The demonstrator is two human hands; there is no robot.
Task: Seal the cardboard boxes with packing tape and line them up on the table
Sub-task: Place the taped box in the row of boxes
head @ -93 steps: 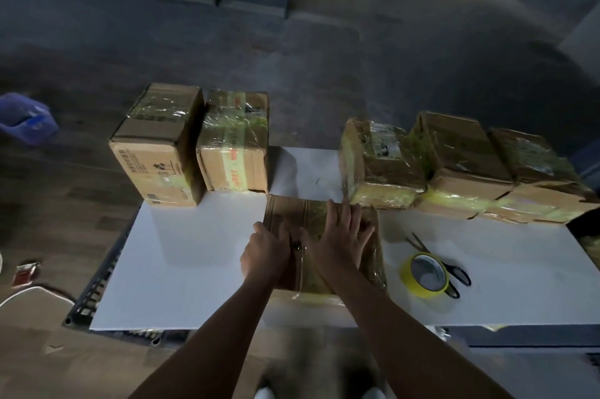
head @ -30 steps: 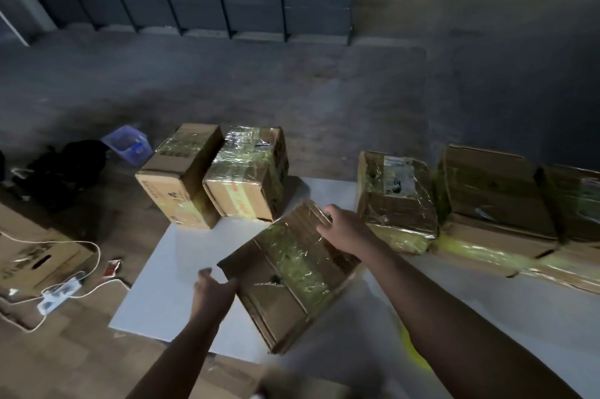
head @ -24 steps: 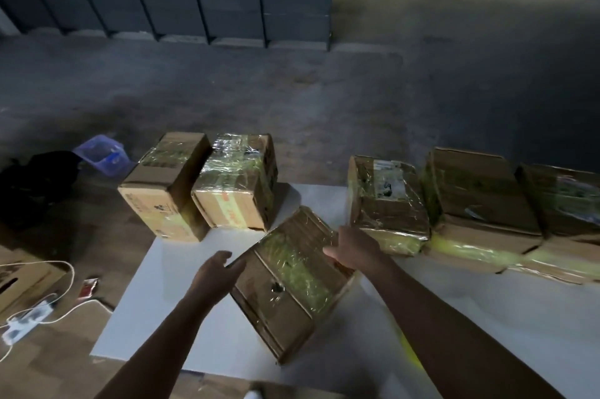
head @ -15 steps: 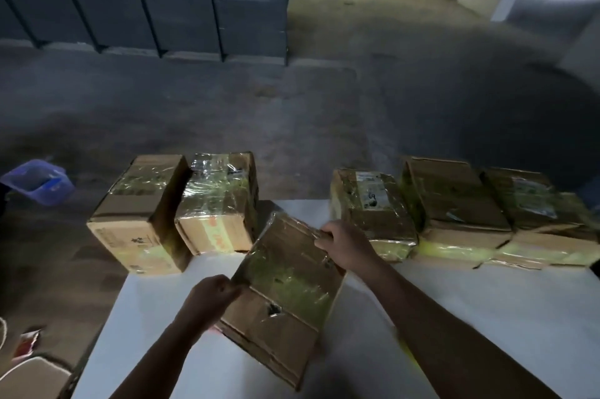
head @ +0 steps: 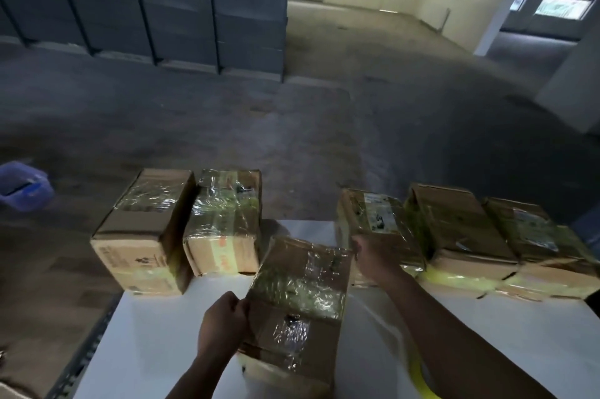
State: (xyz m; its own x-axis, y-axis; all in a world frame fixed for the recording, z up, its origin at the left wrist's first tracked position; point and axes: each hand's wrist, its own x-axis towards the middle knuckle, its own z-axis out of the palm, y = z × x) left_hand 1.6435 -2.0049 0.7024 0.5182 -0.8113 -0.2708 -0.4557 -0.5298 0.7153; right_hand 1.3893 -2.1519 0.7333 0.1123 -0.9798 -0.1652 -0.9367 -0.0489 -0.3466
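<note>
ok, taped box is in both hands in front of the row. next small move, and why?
Probably ease the taped box forward into the bare stretch of table between the wrapped box and the labelled box. Left hand and right hand grip it, roughly aimed at that gap.

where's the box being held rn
Head view, centre foreground: the held box is over the white table, before the gap between the orange-printed box and the labelled box, left hand and right hand gripping its edges.
</note>
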